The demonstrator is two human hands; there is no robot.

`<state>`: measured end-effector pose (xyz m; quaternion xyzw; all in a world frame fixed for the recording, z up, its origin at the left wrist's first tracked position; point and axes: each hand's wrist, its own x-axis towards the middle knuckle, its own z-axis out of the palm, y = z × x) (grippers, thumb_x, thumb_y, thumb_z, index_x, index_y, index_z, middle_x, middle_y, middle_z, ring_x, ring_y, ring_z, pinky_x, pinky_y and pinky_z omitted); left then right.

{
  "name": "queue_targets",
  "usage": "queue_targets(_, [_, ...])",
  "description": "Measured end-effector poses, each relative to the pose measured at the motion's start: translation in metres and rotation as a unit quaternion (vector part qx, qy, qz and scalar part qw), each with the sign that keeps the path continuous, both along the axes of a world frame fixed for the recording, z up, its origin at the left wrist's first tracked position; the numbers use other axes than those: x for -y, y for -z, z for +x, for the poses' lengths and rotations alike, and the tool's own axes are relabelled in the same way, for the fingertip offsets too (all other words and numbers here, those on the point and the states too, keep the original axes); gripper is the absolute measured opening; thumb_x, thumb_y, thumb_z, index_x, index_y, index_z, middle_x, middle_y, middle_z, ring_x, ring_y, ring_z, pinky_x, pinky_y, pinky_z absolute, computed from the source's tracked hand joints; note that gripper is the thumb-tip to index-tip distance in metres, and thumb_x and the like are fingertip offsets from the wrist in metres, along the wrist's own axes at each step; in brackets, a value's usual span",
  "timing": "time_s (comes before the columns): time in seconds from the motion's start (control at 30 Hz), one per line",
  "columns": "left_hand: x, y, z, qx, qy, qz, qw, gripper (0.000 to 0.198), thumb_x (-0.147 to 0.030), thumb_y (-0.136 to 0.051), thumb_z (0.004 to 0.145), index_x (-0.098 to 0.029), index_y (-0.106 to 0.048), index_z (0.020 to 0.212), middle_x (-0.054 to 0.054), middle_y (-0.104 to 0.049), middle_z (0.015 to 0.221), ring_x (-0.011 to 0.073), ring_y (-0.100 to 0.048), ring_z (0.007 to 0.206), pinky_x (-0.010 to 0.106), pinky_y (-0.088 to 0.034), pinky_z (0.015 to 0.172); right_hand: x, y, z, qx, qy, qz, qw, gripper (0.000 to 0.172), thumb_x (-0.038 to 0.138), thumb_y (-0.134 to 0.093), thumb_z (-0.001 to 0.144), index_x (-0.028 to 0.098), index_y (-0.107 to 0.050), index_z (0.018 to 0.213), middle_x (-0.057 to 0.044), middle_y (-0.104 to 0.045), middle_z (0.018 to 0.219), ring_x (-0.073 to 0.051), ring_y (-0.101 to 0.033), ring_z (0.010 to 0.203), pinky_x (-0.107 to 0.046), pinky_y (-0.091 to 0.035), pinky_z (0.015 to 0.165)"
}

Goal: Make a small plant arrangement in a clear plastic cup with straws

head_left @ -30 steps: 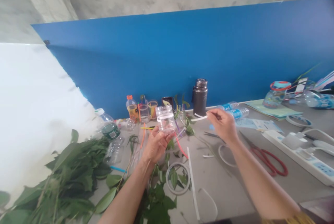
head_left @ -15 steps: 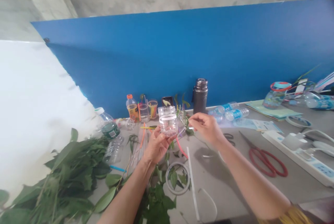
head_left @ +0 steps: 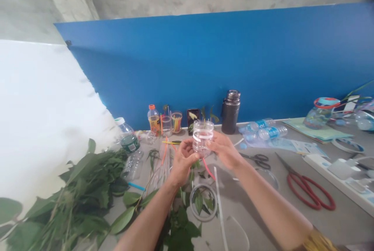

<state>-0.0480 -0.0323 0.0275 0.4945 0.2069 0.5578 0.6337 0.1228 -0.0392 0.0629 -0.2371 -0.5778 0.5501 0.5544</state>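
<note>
Held up above the table is a clear plastic cup (head_left: 202, 131), apparently the cut-off part of a bottle, with white bands around its side. My left hand (head_left: 182, 162) grips it from the left and below, fingers curled round the base. From the other side my right hand (head_left: 226, 150) closes on the cup, thumb against its front and fingers behind, partly hidden. Below the hands lie a roll of tape (head_left: 191, 205), a long white strip (head_left: 220, 206) and a red straw (head_left: 208, 169).
Leafy branches (head_left: 84, 192) cover the left side, beside a green-labelled bottle (head_left: 129, 144). A dark thermos (head_left: 230, 112) stands at the back. Red-handled scissors (head_left: 311, 190), black scissors (head_left: 260, 159), labelled bottles (head_left: 273, 132) and a power strip (head_left: 318, 168) lie to the right.
My right hand has come left from beside the cup and now holds its right side. A second white band slants across the cup's front. The view has turned slightly left.
</note>
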Motion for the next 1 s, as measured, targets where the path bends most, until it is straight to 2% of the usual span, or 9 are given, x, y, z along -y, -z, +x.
queue_targets(0.13, [0.0, 0.001, -0.004, -0.014, -0.044, 0.041, 0.998, 0.051, -0.05, -0.081, 0.075, -0.02, -0.067, 0.114, 0.011, -0.067, 0.118, 0.0258, -0.064, 0.105, 0.035, -0.051, 0.084, 0.003, 0.007, -0.001, -0.009, 0.038, 0.0, 0.999, 0.048, 0.045, -0.078, 0.08, 0.02, -0.07, 0.12, -0.011, -0.074, 0.111, -0.028, -0.069, 0.101, -0.043, -0.055, 0.089])
queue_targets(0.2, [0.001, 0.0, -0.007, -0.034, -0.082, 0.059, 0.994, 0.045, -0.046, -0.077, 0.081, -0.02, -0.068, 0.116, 0.011, -0.067, 0.118, 0.0255, -0.061, 0.111, 0.033, -0.049, 0.09, 0.006, 0.009, -0.003, 0.001, 0.053, -0.006, 0.999, 0.046, 0.045, -0.079, 0.079, 0.02, -0.071, 0.117, -0.01, -0.075, 0.11, -0.028, -0.068, 0.103, -0.043, -0.054, 0.089])
queue_targets(0.3, [0.001, -0.004, -0.009, -0.043, -0.114, 0.066, 0.99, 0.039, -0.038, -0.078, 0.081, -0.018, -0.069, 0.113, 0.011, -0.069, 0.114, 0.0259, -0.061, 0.112, 0.034, -0.048, 0.095, 0.009, 0.012, -0.005, 0.024, 0.071, -0.004, 0.997, 0.045, 0.046, -0.081, 0.076, 0.021, -0.073, 0.113, -0.01, -0.075, 0.11, -0.029, -0.068, 0.103, -0.043, -0.053, 0.09])
queue_targets(0.5, [0.003, -0.007, -0.007, -0.023, -0.123, 0.029, 0.992, 0.031, -0.041, -0.07, 0.087, -0.019, -0.07, 0.108, 0.009, -0.07, 0.106, 0.0229, -0.064, 0.101, 0.031, -0.05, 0.086, 0.006, 0.021, -0.009, -0.039, 0.014, -0.052, 0.998, 0.049, 0.054, -0.075, 0.079, 0.021, -0.072, 0.116, -0.011, -0.074, 0.112, -0.028, -0.07, 0.098, -0.043, -0.055, 0.089])
queue_targets(0.6, [0.005, -0.006, -0.006, -0.026, -0.113, 0.033, 0.993, 0.03, -0.038, -0.073, 0.085, -0.02, -0.071, 0.109, 0.008, -0.07, 0.107, 0.0228, -0.064, 0.102, 0.032, -0.05, 0.089, 0.005, 0.024, -0.011, -0.057, 0.02, -0.073, 0.995, 0.051, 0.057, -0.076, 0.077, 0.021, -0.073, 0.113, -0.011, -0.075, 0.11, -0.029, -0.07, 0.095, -0.044, -0.056, 0.087])
queue_targets(0.7, [0.007, -0.005, -0.005, -0.032, -0.099, 0.054, 0.993, 0.03, -0.035, -0.076, 0.083, -0.02, -0.07, 0.109, 0.009, -0.07, 0.108, 0.0234, -0.063, 0.104, 0.033, -0.048, 0.093, 0.006, 0.025, -0.013, -0.068, 0.033, -0.067, 0.995, 0.05, 0.056, -0.078, 0.076, 0.022, -0.074, 0.112, -0.01, -0.076, 0.106, -0.028, -0.07, 0.092, -0.043, -0.056, 0.086])
queue_targets(0.83, [0.007, -0.006, -0.004, -0.058, -0.105, 0.07, 0.99, 0.031, -0.036, -0.073, 0.086, -0.019, -0.069, 0.112, 0.009, -0.069, 0.11, 0.0236, -0.062, 0.105, 0.033, -0.048, 0.091, 0.007, 0.023, -0.015, -0.07, 0.027, -0.049, 0.996, 0.05, 0.056, -0.076, 0.077, 0.022, -0.073, 0.113, -0.01, -0.075, 0.107, -0.028, -0.07, 0.093, -0.043, -0.056, 0.085])
queue_targets(1.0, [0.01, -0.009, -0.004, -0.094, -0.118, 0.094, 0.984, 0.038, -0.031, -0.078, 0.08, -0.02, -0.068, 0.115, 0.009, -0.068, 0.116, 0.0256, -0.061, 0.11, 0.034, -0.047, 0.095, 0.007, 0.022, -0.015, -0.06, 0.034, -0.029, 0.997, 0.047, 0.05, -0.079, 0.077, 0.022, -0.071, 0.114, -0.01, -0.075, 0.108, -0.027, -0.069, 0.097, -0.04, -0.054, 0.086])
